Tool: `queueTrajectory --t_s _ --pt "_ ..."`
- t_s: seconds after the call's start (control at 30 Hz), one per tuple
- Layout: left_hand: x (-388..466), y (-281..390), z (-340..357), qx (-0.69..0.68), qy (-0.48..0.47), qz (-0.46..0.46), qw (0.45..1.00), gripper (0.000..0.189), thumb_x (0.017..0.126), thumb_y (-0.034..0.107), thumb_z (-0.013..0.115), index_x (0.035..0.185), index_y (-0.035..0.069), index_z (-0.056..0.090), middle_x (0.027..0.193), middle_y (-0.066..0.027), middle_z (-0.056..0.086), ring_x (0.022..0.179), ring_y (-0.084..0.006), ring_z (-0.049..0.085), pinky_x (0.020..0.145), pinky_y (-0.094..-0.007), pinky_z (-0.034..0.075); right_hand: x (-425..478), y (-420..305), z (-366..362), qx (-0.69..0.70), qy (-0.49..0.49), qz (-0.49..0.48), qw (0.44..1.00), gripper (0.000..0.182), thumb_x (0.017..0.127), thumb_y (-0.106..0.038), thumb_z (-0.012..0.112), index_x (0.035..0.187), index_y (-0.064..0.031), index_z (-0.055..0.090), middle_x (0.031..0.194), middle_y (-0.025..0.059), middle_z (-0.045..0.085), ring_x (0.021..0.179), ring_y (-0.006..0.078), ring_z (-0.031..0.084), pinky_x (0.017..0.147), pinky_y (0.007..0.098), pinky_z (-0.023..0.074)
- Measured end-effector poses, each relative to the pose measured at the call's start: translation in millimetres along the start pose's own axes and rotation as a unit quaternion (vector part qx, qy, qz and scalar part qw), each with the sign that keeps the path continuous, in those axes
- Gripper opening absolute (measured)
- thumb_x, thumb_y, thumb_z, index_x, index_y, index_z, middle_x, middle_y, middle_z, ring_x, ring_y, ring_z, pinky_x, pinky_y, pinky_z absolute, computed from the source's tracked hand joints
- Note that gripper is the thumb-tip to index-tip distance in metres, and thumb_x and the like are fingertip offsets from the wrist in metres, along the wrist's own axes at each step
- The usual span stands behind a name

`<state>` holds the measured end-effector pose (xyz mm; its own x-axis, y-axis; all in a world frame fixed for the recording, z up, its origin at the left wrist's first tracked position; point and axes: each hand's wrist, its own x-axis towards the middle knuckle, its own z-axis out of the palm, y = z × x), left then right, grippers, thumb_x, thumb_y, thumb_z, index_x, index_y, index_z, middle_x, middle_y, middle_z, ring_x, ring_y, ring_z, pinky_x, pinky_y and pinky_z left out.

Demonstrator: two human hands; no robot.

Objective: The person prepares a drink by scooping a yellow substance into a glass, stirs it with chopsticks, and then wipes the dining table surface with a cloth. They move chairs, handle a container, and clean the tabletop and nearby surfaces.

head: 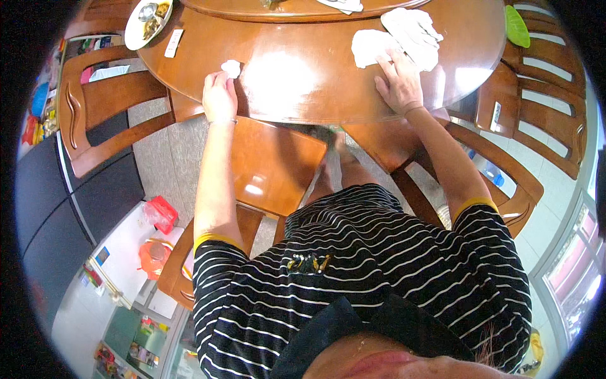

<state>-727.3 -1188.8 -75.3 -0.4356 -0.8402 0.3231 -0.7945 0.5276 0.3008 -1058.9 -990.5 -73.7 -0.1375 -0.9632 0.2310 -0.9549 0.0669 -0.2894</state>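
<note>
At the near edge of a glossy round wooden table point(326, 102), my left hand point(220, 97) has its fingertips closed on a small crumpled white tissue point(231, 68). My right hand point(402, 83) is farther right on the table, palm down with fingers apart. Its fingertips touch the edge of a flat white cloth or paper piece point(371, 47). Overlapping that piece is a larger crumpled white one point(416, 38); whether they are cloth or paper I cannot tell.
An oval dish point(136, 38) holding food and a spoon stands at the left rim, near a small white packet point(173, 43). A raised turntable point(293, 14) spans the back. Wooden chairs point(279, 163) surround the table. A green plastic item point(516, 26) shows beyond the right rim.
</note>
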Motion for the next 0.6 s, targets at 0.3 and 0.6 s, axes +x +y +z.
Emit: queueTrajectory --t_s 0.3,0.6 --pt "32 116 81 -0.189 -0.048 -0.060 0.979 0.016 0.078 0.016 0.052 0.082 0.003 0.061 0.087 -0.0166 0.059 0.081 -0.0320 0.057 0.074 -0.0377 0.045 3 -3 -3 -0.006 -0.008 -0.005 1.000 0.047 0.070 -0.017 0.061 0.114 -0.0103 0.048 0.120 0.0163 0.043 0.108 0.0335 0.044 0.089 0.0441 0.0359" --pt "-62 159 41 -0.277 -0.232 0.090 0.928 0.023 0.080 0.023 0.051 0.096 0.008 0.058 0.095 -0.0147 0.059 0.090 -0.0324 0.055 0.081 -0.0418 0.043 1 -8 -12 -0.015 -0.025 0.044 0.999 0.038 0.074 -0.026 0.057 0.108 -0.0103 0.052 0.115 0.0170 0.044 0.110 0.0342 0.041 0.095 0.0454 0.0312"
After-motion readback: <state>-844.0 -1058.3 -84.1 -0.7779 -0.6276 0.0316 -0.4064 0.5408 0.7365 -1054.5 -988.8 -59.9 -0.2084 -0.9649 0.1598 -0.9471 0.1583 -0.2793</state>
